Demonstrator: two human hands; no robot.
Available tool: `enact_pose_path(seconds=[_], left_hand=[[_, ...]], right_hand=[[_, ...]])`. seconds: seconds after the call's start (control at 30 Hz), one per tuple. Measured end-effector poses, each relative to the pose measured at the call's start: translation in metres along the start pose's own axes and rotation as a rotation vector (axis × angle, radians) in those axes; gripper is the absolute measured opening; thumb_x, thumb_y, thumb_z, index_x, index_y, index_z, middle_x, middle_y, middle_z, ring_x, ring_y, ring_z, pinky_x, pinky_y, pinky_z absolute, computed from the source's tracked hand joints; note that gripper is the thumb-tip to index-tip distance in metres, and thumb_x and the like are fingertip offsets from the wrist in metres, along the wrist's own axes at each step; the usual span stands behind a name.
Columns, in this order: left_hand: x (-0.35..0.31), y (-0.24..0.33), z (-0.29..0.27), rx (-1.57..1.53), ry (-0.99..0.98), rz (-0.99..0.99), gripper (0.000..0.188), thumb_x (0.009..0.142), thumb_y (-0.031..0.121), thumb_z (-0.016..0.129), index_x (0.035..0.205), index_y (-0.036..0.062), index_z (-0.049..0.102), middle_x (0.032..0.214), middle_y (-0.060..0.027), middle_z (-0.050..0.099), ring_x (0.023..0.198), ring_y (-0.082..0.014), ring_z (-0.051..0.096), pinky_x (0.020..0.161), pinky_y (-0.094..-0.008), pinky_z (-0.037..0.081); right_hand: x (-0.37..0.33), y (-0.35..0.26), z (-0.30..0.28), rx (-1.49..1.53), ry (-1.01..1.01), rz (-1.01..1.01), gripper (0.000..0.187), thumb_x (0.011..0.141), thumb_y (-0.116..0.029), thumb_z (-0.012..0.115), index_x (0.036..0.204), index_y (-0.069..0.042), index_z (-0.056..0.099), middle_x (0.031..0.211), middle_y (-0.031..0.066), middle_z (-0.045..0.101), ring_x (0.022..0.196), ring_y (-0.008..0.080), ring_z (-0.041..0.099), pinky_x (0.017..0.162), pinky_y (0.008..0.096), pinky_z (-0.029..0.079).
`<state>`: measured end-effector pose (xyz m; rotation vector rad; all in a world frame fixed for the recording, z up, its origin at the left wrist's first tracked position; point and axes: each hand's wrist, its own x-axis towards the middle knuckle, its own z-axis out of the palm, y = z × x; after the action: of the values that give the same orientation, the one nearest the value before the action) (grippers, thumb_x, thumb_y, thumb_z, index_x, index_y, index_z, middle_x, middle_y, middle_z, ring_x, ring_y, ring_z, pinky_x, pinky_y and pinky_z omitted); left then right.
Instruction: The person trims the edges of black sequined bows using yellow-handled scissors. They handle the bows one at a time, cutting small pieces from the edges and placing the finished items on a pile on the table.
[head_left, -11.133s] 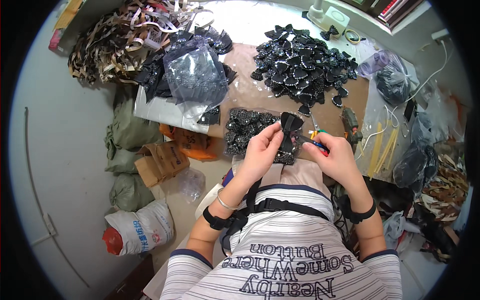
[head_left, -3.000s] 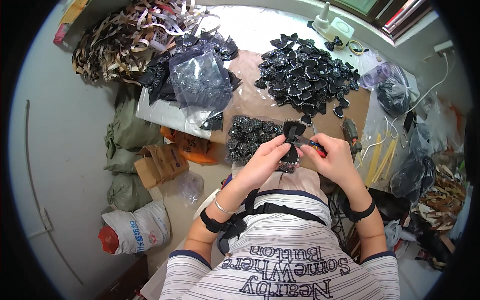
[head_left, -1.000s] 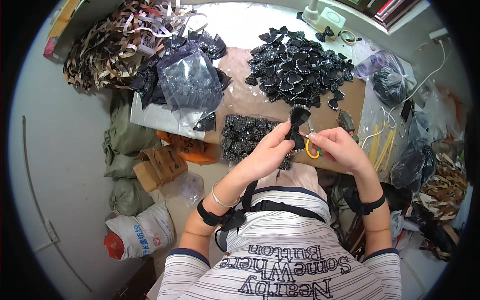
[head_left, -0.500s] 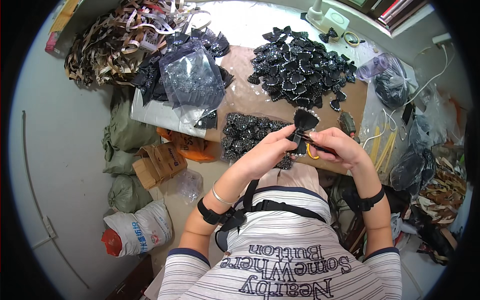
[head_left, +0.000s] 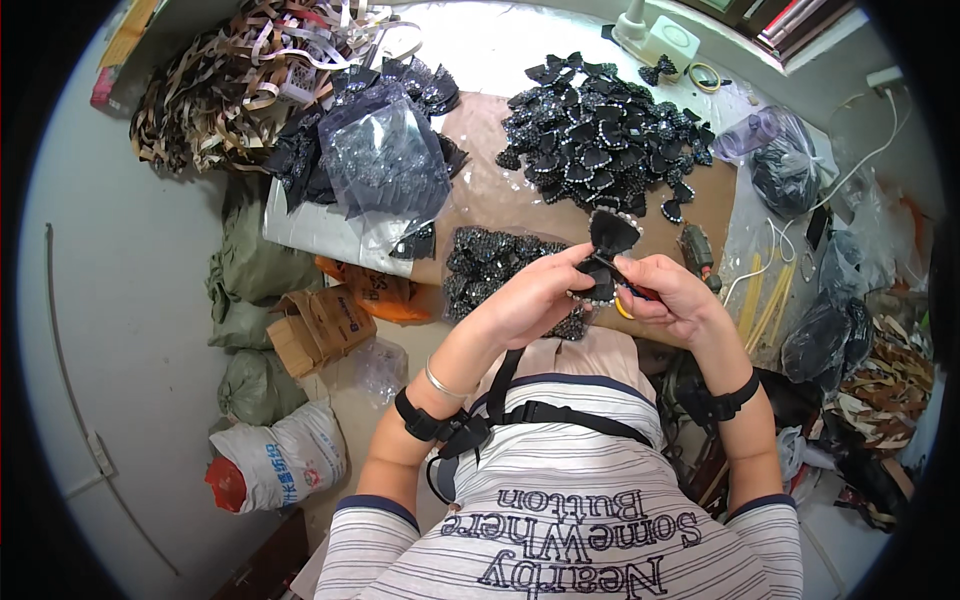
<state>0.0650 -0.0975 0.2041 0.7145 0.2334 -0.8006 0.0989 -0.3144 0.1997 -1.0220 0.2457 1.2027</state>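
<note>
My left hand (head_left: 540, 292) pinches a black bow (head_left: 614, 233) edged with small pale beads, above the near side of the table. Against the bow's middle, my right hand (head_left: 676, 297) is closed on a slim dark tool (head_left: 645, 291) with a bit of red on it. A yellow loop (head_left: 625, 309) curves under the right fingers; whether it belongs to the tool I cannot tell. Just beneath the left hand lies a clear bag of black sparkly bows (head_left: 490, 262). A big heap of black beaded bows (head_left: 600, 135) lies farther back.
At the back left are tangled ribbon strips (head_left: 225, 90) and a clear bag (head_left: 385, 150) over black pieces. A dark-handled tool (head_left: 697, 250), yellow sticks (head_left: 768, 310) and a white cable (head_left: 865, 165) lie on the right. On the floor at left stand a cardboard box (head_left: 322, 328) and sacks (head_left: 290, 455).
The bow has tilted a little and shifted slightly within my left fingers. My right hand and the tool have moved slightly at the bow's middle. Everything else stays put.
</note>
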Motion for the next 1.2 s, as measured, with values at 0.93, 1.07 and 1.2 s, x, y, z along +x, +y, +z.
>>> enact_pose_path(seconds=[0.93,1.07,1.2], left_hand=[[0.126,-0.123,-0.128,1.430,0.650,-0.087,0.037,0.073,0.026,0.063,0.097,-0.0026,0.062,0.096,-0.0250,0.065,0.094,-0.0387,0.062,0.091,-0.0427,0.047],[0.084,-0.095,-0.136,0.540,0.494,-0.072,0.031,0.085,0.019,0.050,0.111,0.0020,0.054,0.093,-0.0146,0.064,0.080,-0.0234,0.063,0.075,-0.0372,0.050],[0.031,-0.047,-0.062,0.163,0.185,-0.049,0.027,0.095,0.015,0.040,0.120,0.0044,0.038,0.095,-0.0082,0.059,0.076,-0.0163,0.060,0.072,-0.0313,0.051]], right_hand=[[-0.014,0.080,-0.031,0.187,0.360,-0.232,0.044,0.099,-0.043,0.040,0.085,-0.005,0.057,0.049,-0.0011,0.042,0.036,0.0055,0.033,0.037,0.0194,0.026],[-0.009,0.078,-0.021,-0.051,0.370,-0.269,0.038,0.100,-0.039,0.041,0.088,-0.006,0.055,0.057,-0.0023,0.046,0.045,0.0041,0.037,0.042,0.0186,0.029],[0.004,0.079,0.001,-0.314,0.340,-0.450,0.021,0.096,-0.024,0.053,0.092,-0.004,0.056,0.066,-0.0027,0.052,0.054,0.0079,0.048,0.053,0.0217,0.041]])
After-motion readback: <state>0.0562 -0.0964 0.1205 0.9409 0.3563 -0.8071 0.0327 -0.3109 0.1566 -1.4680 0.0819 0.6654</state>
